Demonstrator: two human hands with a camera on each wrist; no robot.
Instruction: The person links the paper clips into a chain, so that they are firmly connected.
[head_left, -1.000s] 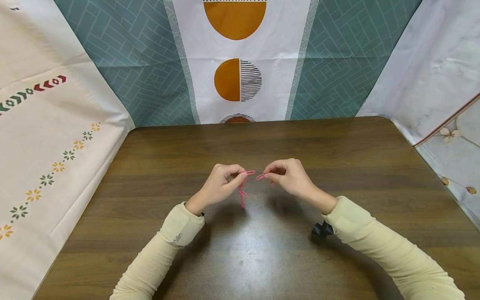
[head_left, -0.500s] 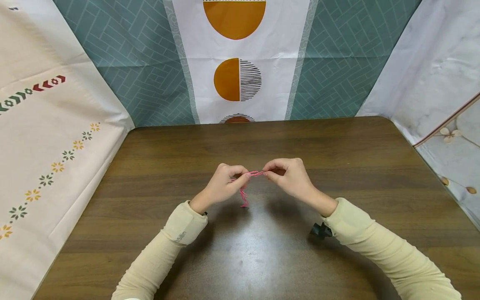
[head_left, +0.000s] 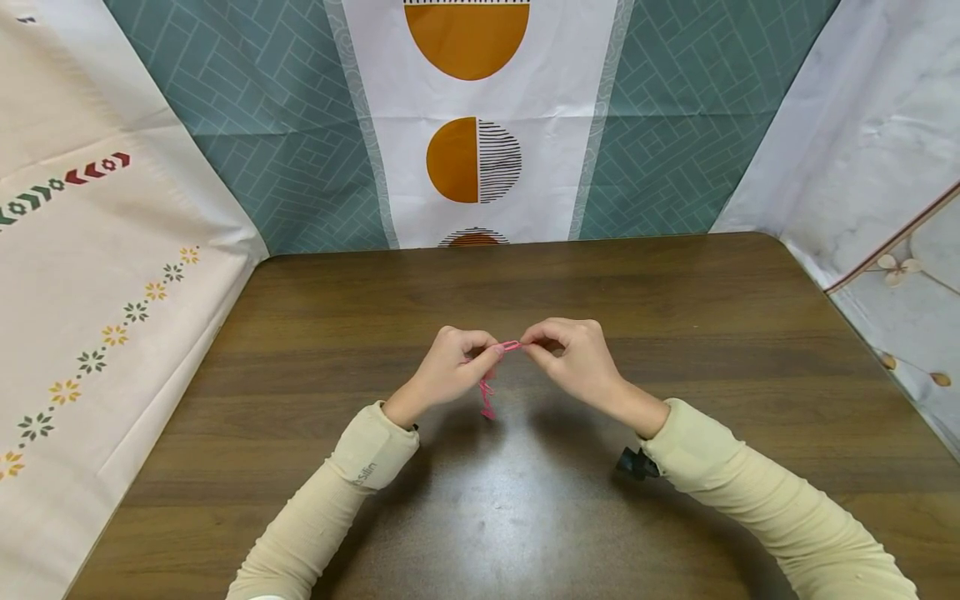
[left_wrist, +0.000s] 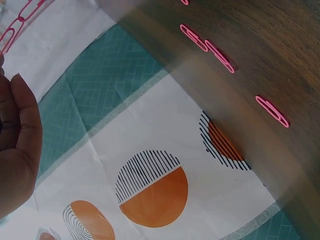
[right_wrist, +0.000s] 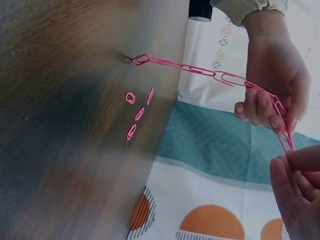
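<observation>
A chain of linked pink paper clips [right_wrist: 198, 70] runs through the fingers of my left hand [head_left: 453, 367], its free end hanging down toward the table in the head view. Thumb and index finger of that hand pinch the chain near its upper end. Facing it, my right hand [head_left: 573, 358] pinches a pink paper clip [head_left: 512, 346] that meets the chain's end between the fingertips. Whether the two are hooked together cannot be made out. In the right wrist view, the right hand's fingertips hide part of that clip.
Several loose pink paper clips [right_wrist: 139, 114] lie on the brown wooden table [head_left: 315, 308]; two of them [left_wrist: 220, 56] lie close together in the left wrist view. Patterned cloths hang behind the table [head_left: 285, 158] and along both sides.
One second ago a gap separated the right hand's clip from the chain's end. The clips have since come together between the fingertips, and the hands have drawn slightly closer.
</observation>
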